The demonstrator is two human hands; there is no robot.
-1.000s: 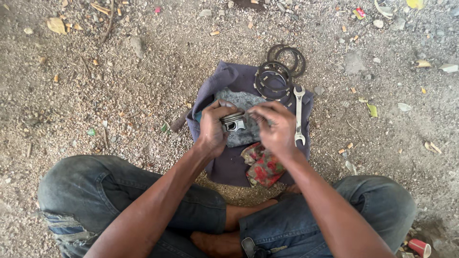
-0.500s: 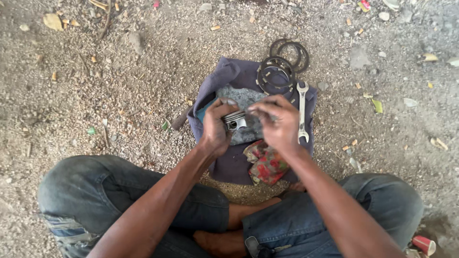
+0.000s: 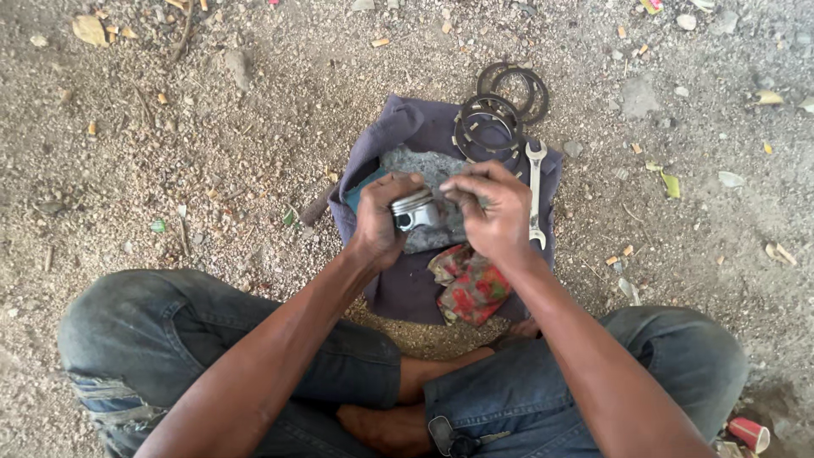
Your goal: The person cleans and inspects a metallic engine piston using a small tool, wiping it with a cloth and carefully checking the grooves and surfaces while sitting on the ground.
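I sit cross-legged on dirt ground over a dark purple cloth (image 3: 407, 288). My left hand (image 3: 379, 222) grips a small silver metal piston (image 3: 415, 209) held above the cloth. My right hand (image 3: 490, 208) is at the piston's right side, fingers pinched together against it; whatever is pinched there is too small to tell. Under both hands lies a grey rag (image 3: 424, 163). A red patterned rag (image 3: 469, 284) lies just below my right wrist.
Dark toothed ring plates (image 3: 487, 127) and more rings (image 3: 515, 83) rest at the cloth's far right corner. A silver spanner (image 3: 535, 191) lies along its right edge. Gravel, dry leaves and litter surround the cloth. A small red cap (image 3: 749, 433) lies by my right knee.
Both hands stay together on the piston, with small finger shifts. The view has drifted slightly.
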